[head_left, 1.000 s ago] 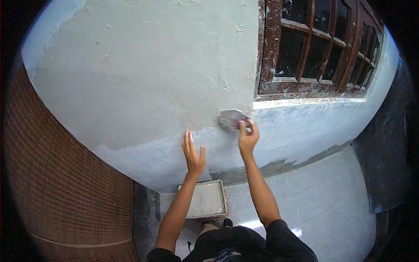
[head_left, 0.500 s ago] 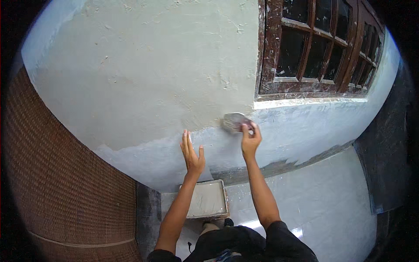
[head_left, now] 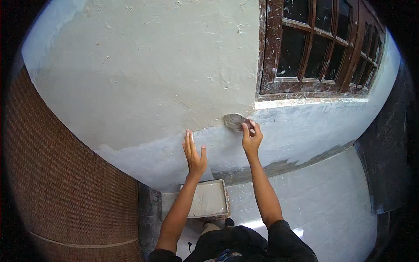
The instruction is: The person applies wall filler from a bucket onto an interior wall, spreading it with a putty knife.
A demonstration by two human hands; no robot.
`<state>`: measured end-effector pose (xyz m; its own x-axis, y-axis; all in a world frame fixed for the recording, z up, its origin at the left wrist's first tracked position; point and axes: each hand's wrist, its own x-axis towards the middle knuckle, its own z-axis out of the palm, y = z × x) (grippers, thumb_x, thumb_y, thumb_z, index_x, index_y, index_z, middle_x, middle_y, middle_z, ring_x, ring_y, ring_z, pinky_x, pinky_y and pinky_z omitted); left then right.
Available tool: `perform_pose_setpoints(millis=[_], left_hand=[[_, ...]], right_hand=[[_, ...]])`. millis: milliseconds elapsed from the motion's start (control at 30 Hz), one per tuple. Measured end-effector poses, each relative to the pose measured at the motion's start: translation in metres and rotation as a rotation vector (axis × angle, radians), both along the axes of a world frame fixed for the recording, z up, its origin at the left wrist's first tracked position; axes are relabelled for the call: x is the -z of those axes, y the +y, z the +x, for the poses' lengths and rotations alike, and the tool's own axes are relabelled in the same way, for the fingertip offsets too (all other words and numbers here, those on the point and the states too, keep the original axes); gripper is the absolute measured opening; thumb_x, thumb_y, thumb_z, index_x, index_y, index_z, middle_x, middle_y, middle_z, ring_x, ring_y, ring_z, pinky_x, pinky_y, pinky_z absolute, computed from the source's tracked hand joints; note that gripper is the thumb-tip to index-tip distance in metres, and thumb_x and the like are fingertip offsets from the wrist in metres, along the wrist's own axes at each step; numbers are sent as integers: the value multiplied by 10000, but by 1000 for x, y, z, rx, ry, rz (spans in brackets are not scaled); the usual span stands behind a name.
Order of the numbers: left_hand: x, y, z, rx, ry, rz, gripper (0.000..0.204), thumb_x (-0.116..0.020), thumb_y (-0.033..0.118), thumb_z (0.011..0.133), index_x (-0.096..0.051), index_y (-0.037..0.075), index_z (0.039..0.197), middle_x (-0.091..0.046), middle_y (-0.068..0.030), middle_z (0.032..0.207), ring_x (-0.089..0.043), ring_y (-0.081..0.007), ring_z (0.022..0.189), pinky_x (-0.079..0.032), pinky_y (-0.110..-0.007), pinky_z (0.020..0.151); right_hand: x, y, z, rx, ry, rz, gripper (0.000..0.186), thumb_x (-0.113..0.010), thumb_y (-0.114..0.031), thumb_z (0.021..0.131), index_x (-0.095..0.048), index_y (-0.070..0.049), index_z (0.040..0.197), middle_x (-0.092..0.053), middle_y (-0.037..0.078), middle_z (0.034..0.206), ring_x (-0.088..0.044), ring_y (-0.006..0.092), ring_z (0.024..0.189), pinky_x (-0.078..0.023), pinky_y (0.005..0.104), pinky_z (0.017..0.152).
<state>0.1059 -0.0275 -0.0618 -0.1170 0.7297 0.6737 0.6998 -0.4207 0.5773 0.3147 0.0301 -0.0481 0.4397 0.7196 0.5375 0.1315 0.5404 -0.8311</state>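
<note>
My right hand [head_left: 251,137] grips a broad putty scraper [head_left: 233,121], its blade smeared with filler, held on or just over the wall below the window's lower left corner. My left hand [head_left: 194,150] is to its left, open, fingers pointing up and seemingly resting against the wall. The wall [head_left: 152,74] carries rough beige filler above a ragged border, with paler white-blue surface below. Below my left hand, a rectangular tray [head_left: 205,196] of creamy filler sits low near the wall's foot, partly behind my left forearm.
A brown wooden window [head_left: 314,61] with paint-spattered panes is at upper right. A woven mat or screen [head_left: 70,183] stands along the left side. Glossy tiled floor [head_left: 314,196] lies along the wall's foot, and a dark panel [head_left: 384,157] stands at the right edge.
My right hand and the scraper have shifted slightly right and a little down since a second ago. My left hand stays in nearly the same place.
</note>
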Motion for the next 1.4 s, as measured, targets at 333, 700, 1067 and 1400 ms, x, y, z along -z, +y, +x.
perform_pose_setpoints(millis=[333, 700, 1067, 1400], left_hand=[[6, -5, -17, -38, 9, 2, 694, -518, 151, 898, -200, 5, 1498, -211, -190, 1556, -179, -352, 1447, -102, -547, 1155], [12, -11, -32, -104, -4, 17, 699, -524, 149, 895, -193, -12, 1489, -208, -196, 1551, -196, -348, 1441, -108, -540, 1160], [14, -12, -32, -77, -86, -2, 703, -528, 147, 892, -193, -7, 1490, -207, -192, 1552, -192, -344, 1442, -107, -533, 1164], [14, -14, -46, -105, -61, 12, 704, -536, 134, 884, -203, -15, 1486, -217, -187, 1552, -206, -342, 1440, -113, -540, 1159]], right_hand=[[6, -8, 17, 116, 166, 75, 204, -678, -133, 894, -656, 10, 1037, -644, 70, 893, -596, 117, 804, -489, 243, 659], [-25, 0, -96, -1, -331, 236, 160, -689, -62, 823, -702, -38, 980, -700, 95, 909, -568, 242, 730, -451, 333, 673], [-7, -13, -46, -13, -59, 181, 133, -699, -90, 849, -707, -55, 976, -622, 21, 789, -524, 96, 664, -384, 231, 542], [-20, 1, -69, 156, -262, 143, 130, -673, -76, 850, -701, -50, 975, -683, 95, 908, -591, 230, 747, -450, 322, 654]])
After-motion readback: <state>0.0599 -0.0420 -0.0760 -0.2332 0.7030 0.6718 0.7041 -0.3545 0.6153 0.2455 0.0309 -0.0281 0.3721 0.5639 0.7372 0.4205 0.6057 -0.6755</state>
